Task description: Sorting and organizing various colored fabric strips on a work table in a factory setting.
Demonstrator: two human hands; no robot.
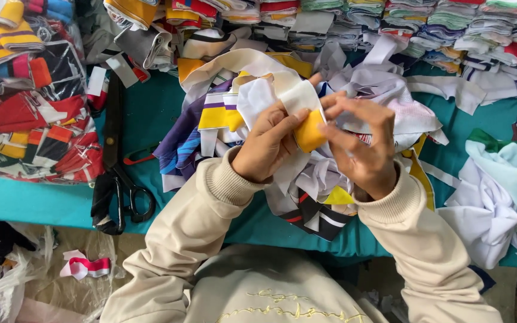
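- Nearest me, my left hand [268,145] is curled shut, thumb and fingers pinching a yellow-and-white fabric piece [307,122].
- My right hand [360,143] grips the same piece from the other side, fingers bent over it.
- The piece sits above a heap of fabric scraps [306,203] on the teal table [37,203].
- Black scissors [118,161] lie left.
- Farthest back, folded fabric stacks [438,27] line the edge.

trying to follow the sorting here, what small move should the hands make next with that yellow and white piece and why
Probably pull the yellow and white fabric piece up clear of the scrap pile: the left hand and right hand both pinch it, but it sits right above the heap.
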